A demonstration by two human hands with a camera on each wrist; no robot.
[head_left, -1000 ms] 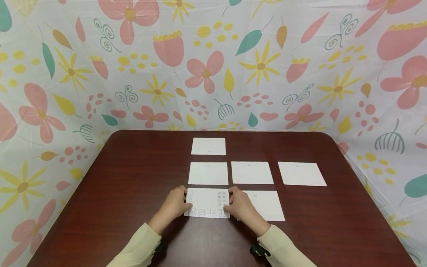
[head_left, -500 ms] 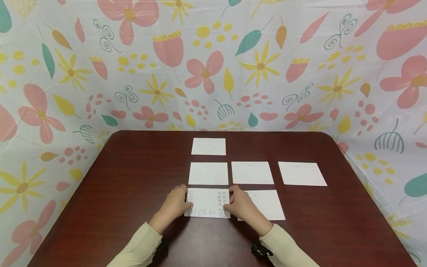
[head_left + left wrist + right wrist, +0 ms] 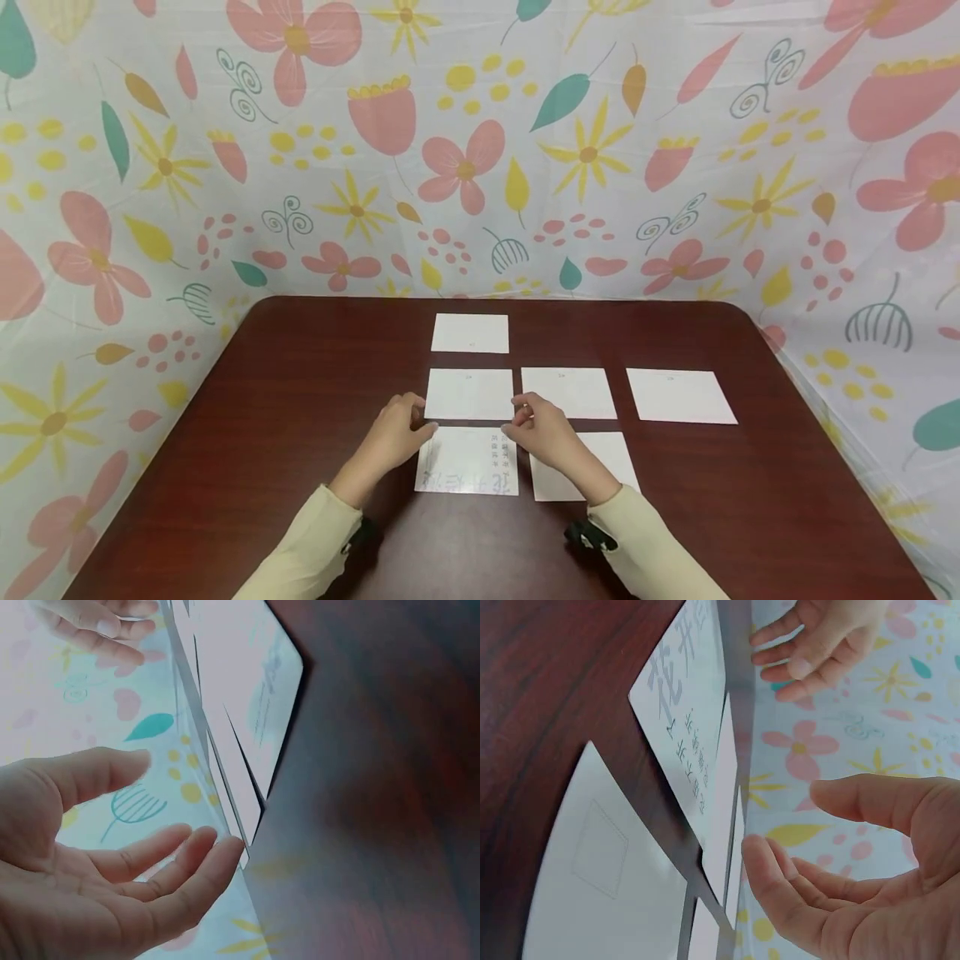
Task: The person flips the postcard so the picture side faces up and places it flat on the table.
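Observation:
A white card [image 3: 467, 475] printed with grey characters lies flat at the near end of the left column. My left hand [image 3: 388, 440] hovers over its upper left corner, thumb and fingers apart with nothing between them. On the other side, my right hand [image 3: 549, 432] is raised over the upper right corner, likewise holding nothing and partly covering the neighbouring white card [image 3: 577, 479]. Both wrist views show the fingers loosely bent in the air: the left hand [image 3: 127, 862] and the right hand [image 3: 862, 877] are apart from the lettered card [image 3: 686, 735].
Further back on the dark red table [image 3: 300, 400] lie a middle row of white cards, left [image 3: 470, 394], centre [image 3: 577, 396] and right [image 3: 681, 396], and a single far card [image 3: 470, 333]. A flower-patterned cloth [image 3: 465, 217] hangs behind and along the sides.
Both hands have let go of the lettered card's side edges and lifted up and slightly away. The card stays in place on the table.

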